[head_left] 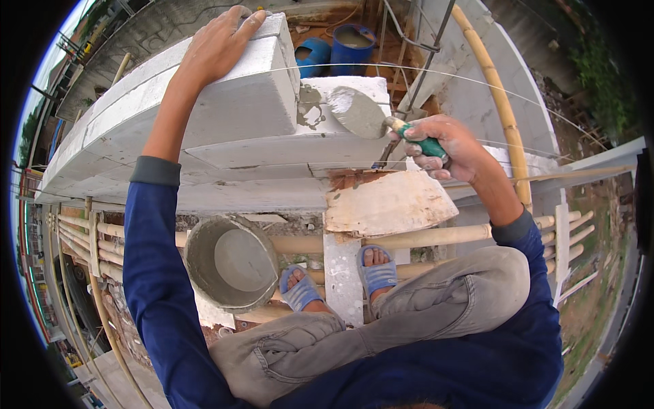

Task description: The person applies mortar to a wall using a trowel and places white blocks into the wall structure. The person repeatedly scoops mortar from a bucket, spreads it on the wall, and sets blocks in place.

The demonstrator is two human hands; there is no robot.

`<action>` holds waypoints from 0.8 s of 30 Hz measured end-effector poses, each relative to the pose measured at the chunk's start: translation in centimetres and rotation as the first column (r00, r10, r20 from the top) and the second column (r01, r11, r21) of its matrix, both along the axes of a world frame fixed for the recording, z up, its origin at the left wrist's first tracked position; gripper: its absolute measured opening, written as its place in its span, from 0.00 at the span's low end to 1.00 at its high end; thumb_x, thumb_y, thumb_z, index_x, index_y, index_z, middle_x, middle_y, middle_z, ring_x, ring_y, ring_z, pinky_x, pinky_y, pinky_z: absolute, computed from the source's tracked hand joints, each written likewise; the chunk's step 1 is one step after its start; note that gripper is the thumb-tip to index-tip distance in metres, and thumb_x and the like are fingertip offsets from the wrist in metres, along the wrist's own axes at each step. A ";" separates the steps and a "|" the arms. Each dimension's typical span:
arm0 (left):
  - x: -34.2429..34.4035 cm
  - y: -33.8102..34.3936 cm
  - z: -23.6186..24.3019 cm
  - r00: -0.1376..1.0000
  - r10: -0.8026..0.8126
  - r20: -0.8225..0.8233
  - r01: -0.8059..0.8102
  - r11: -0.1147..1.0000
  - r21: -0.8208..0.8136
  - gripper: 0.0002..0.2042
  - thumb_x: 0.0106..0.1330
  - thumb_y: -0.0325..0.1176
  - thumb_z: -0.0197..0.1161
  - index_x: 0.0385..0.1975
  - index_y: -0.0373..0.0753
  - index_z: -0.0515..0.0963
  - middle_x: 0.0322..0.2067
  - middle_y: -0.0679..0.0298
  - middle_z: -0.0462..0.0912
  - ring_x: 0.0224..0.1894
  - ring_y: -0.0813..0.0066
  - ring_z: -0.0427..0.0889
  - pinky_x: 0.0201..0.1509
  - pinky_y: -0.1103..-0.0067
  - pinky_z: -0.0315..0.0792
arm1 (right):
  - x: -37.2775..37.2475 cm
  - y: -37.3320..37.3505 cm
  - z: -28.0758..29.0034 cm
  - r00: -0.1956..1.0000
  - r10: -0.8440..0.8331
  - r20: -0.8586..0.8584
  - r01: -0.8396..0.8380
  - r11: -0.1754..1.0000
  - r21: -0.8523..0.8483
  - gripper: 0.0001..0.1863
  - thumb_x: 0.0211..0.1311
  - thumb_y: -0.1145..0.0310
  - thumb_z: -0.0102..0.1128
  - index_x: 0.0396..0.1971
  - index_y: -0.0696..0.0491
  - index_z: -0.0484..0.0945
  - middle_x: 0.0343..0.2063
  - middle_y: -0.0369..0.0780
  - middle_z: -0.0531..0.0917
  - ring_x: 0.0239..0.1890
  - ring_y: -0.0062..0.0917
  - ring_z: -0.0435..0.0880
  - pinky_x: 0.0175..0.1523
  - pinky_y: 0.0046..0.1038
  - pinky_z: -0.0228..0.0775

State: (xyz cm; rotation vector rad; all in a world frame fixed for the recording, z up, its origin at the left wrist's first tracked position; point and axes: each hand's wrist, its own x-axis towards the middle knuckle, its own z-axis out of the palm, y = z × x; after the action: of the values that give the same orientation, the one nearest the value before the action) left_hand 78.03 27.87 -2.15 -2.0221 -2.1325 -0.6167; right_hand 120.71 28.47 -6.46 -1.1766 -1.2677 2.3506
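My left hand (221, 44) rests on top of a white lightweight block (255, 92) at the end of the wall's upper course, its fingers spread over the far edge. In my right hand (449, 146) is a trowel (357, 112), gripped by its green handle. Its rounded blade, partly coated in grey mortar, lies over the lower white block (371, 85) just right of the upper one. Wet mortar (311, 109) is smeared on that lower block, beside the upper block's end face. Below the wall, near my feet, stands a bucket (203, 238) with grey mortar in it.
A taut string (477, 80) crosses above the blocks. Beyond the wall stand two blue drums (353, 44) and thin metal bars. Bamboo poles (436, 237) and a narrow plank (343, 279) form the platform under my sandals. A worn board (388, 204) lies before the wall.
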 end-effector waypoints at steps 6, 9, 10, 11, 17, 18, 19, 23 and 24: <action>0.9 0.1 0.7 0.999 0.000 -0.040 0.000 1.000 0.014 0.36 0.82 0.62 0.42 0.69 0.33 0.75 0.65 0.43 0.79 0.70 0.45 0.75 0.76 0.60 0.65 | -4.1 1.3 -3.2 0.995 -0.085 -0.047 0.082 0.994 -0.065 0.12 0.77 0.69 0.54 0.51 0.61 0.76 0.29 0.36 0.76 0.19 0.16 0.70 0.17 0.25 0.63; 0.1 0.5 0.2 0.996 -0.016 -0.084 0.020 0.999 0.050 0.35 0.82 0.61 0.42 0.69 0.34 0.76 0.63 0.42 0.81 0.68 0.44 0.77 0.74 0.59 0.67 | -5.0 0.5 -4.0 0.950 -0.294 -0.105 0.281 0.952 -0.120 0.12 0.79 0.68 0.52 0.52 0.60 0.74 0.30 0.35 0.76 0.21 0.15 0.70 0.19 0.25 0.65; -0.2 0.5 0.2 0.995 -0.039 -0.088 0.042 0.999 0.035 0.35 0.82 0.60 0.42 0.68 0.34 0.76 0.63 0.43 0.81 0.68 0.44 0.77 0.73 0.59 0.67 | -5.6 -1.2 -3.5 0.923 -0.371 -0.098 0.361 0.927 -0.106 0.12 0.80 0.68 0.52 0.53 0.59 0.74 0.30 0.34 0.75 0.21 0.14 0.70 0.18 0.23 0.65; -0.5 0.4 0.2 0.994 -0.062 -0.092 0.064 0.998 0.020 0.34 0.82 0.59 0.42 0.68 0.34 0.76 0.62 0.43 0.82 0.67 0.43 0.77 0.73 0.59 0.68 | -5.9 -2.4 -3.4 0.890 -0.446 -0.093 0.438 0.894 -0.091 0.12 0.80 0.67 0.53 0.54 0.59 0.73 0.31 0.33 0.75 0.21 0.13 0.69 0.18 0.21 0.65; 1.0 0.1 0.9 0.999 -0.047 -0.027 0.048 0.999 0.019 0.32 0.82 0.58 0.43 0.67 0.35 0.77 0.63 0.47 0.82 0.67 0.46 0.77 0.73 0.60 0.66 | -5.0 -3.3 -3.6 0.910 -0.387 -0.148 0.361 0.916 -0.175 0.12 0.81 0.67 0.51 0.54 0.58 0.73 0.30 0.32 0.73 0.21 0.12 0.69 0.18 0.23 0.66; 0.9 0.2 0.9 0.999 -0.041 -0.035 0.042 0.999 0.015 0.32 0.82 0.58 0.43 0.67 0.35 0.77 0.63 0.47 0.81 0.67 0.46 0.77 0.73 0.60 0.66 | -4.9 -3.4 -3.4 0.894 -0.423 -0.149 0.395 0.900 -0.183 0.12 0.81 0.67 0.51 0.55 0.58 0.73 0.31 0.32 0.73 0.21 0.12 0.69 0.18 0.23 0.67; 0.7 0.3 0.8 0.998 -0.035 -0.043 0.036 0.999 0.011 0.32 0.83 0.58 0.43 0.67 0.35 0.77 0.63 0.47 0.81 0.67 0.46 0.77 0.74 0.60 0.66 | -4.6 -3.6 -3.3 0.876 -0.458 -0.150 0.429 0.883 -0.191 0.13 0.81 0.67 0.51 0.55 0.59 0.74 0.31 0.32 0.73 0.21 0.12 0.68 0.18 0.22 0.67; 0.6 0.3 0.7 0.999 -0.045 -0.031 0.045 0.999 0.017 0.33 0.83 0.59 0.43 0.67 0.36 0.77 0.64 0.47 0.81 0.68 0.46 0.77 0.74 0.61 0.66 | -3.5 -4.1 -3.6 0.938 -0.285 -0.195 0.248 0.949 -0.193 0.14 0.80 0.67 0.52 0.56 0.60 0.74 0.30 0.32 0.74 0.20 0.12 0.70 0.17 0.22 0.71; 0.6 0.3 0.6 0.998 -0.053 -0.033 0.054 0.998 0.019 0.33 0.82 0.59 0.43 0.67 0.36 0.77 0.64 0.47 0.81 0.68 0.46 0.77 0.74 0.61 0.66 | -3.6 -4.3 -4.0 0.915 -0.366 -0.169 0.340 0.926 -0.163 0.15 0.79 0.67 0.55 0.56 0.60 0.74 0.30 0.33 0.74 0.20 0.12 0.70 0.16 0.23 0.71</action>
State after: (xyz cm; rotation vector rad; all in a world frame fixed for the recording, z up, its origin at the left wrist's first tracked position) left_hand 78.65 28.17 -1.54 -2.0702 -2.0523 -0.6051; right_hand 117.10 24.21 -10.46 -1.0716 -0.7707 2.2339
